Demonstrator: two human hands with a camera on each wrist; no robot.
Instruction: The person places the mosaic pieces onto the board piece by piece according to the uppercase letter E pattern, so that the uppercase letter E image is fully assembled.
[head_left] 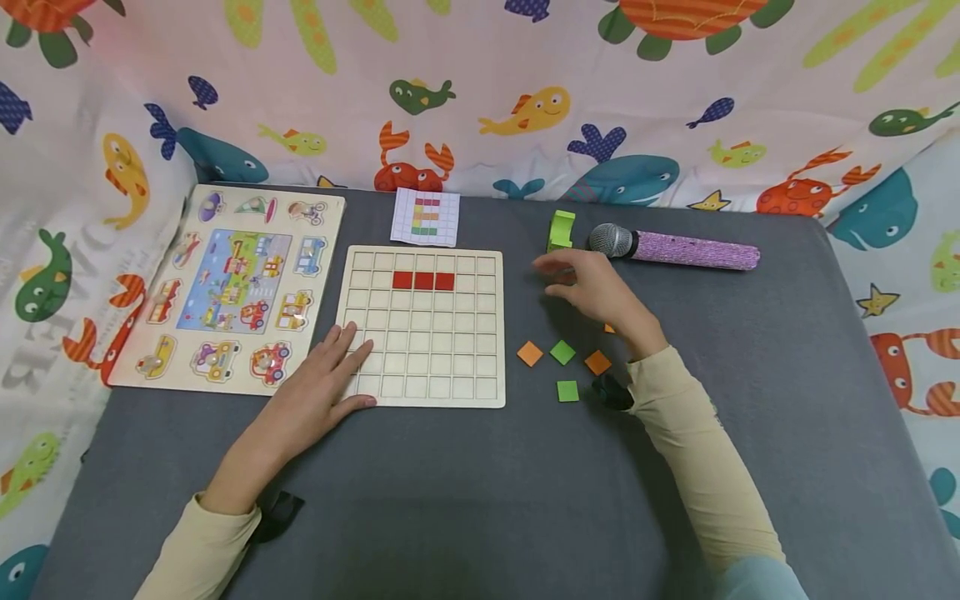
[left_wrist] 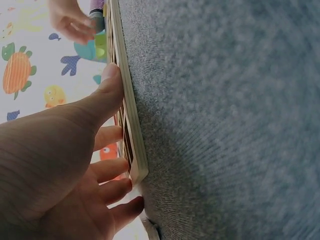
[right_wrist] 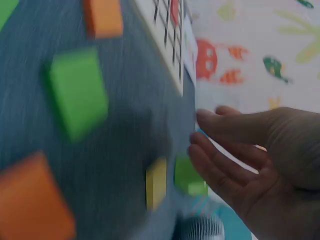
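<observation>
A wooden grid board (head_left: pixel 428 392) lies on the table with three red square tiles (head_left: pixel 423 281) side by side in an upper row. Across its lower left corner rests my left hand (head_left: pixel 318 379), fingers spread and thumb at the front edge. My right hand (head_left: pixel 596 292) hovers right of the board with loosely bent fingers and nothing in them. Beyond its fingertips are green blocks (head_left: pixel 560 229). The right wrist view also shows a yellow block (right_wrist: pixel 156 183), which my hand hides in the head view. Nearer me lie orange blocks (head_left: pixel 529 353) and green blocks (head_left: pixel 567 391).
Behind the board lies a paper card (head_left: pixel 425 218) with a coloured grid pattern. At the left is a wooden vehicle puzzle (head_left: pixel 168 367). A microphone (head_left: pixel 693 250) with a sparkly purple handle lies at the back right. A sea-animal curtain (head_left: pixel 465 100) borders the grey table.
</observation>
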